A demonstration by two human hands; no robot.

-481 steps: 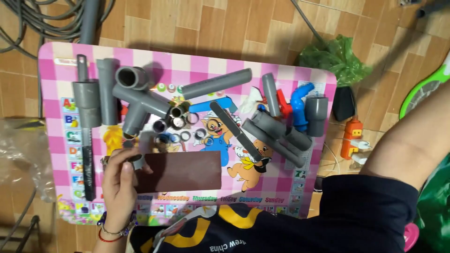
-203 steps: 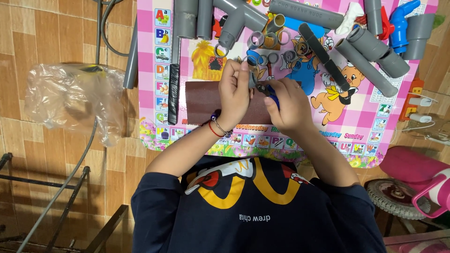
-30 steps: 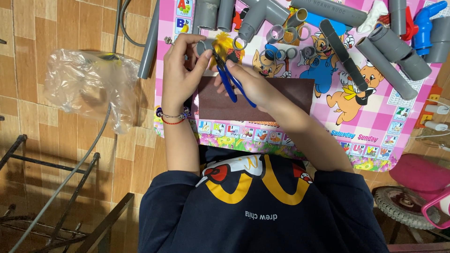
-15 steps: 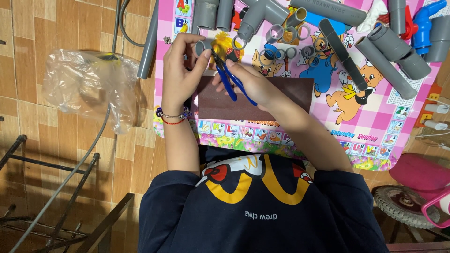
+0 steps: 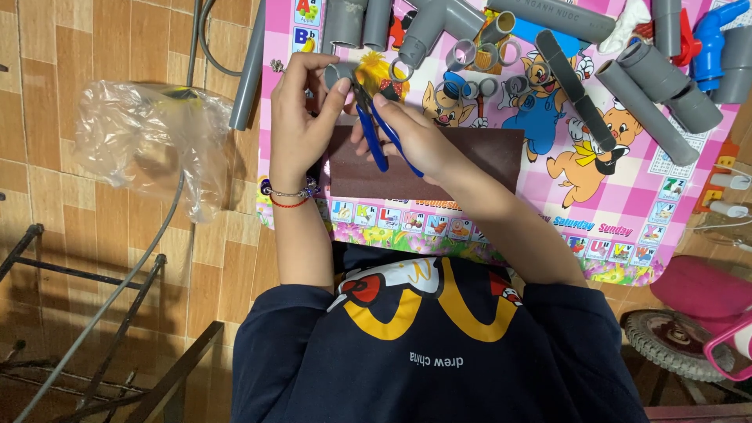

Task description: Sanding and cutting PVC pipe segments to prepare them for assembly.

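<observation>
Both your hands are busy up near the top middle of the frame. Your left hand [image 5: 301, 113] is curled around a short grey plastic pipe piece [image 5: 338, 74], thumb and fingers pinching it from either side, beaded bracelet and red string on the wrist. Your right hand [image 5: 415, 137] is closed around blue-handled pliers [image 5: 374, 129]: smooth rubbery-looking grips, dark metal nose pointing up to the pipe piece. Whether the nose actually bites the piece or just touches it, I can't tell from here.

Right under your hands lies a rectangular sheet of brown sandpaper [image 5: 470, 160], matte and rough looking, flat on the pink checkered cartoon mat [image 5: 619, 211], which looks glossy.

Across the top of the frame you've got a spread of grey plastic pipe bits: a tee fitting [image 5: 435, 23], long round tubes [image 5: 646, 98] lying at a slant at upper right, and a cluster of small cut rings [image 5: 478, 56] just right of your hands. One flat dark file-like bar [image 5: 576, 86] lies diagonally over the cartoon pigs. A blue valve-shaped fitting [image 5: 713, 39] sits in the top right corner.

Off the mat at left, a crumpled clear plastic bag [image 5: 149, 145] sits on the tan wood-pattern floor tiles [image 5: 86, 227], beside a long grey pipe [image 5: 249, 70].
</observation>
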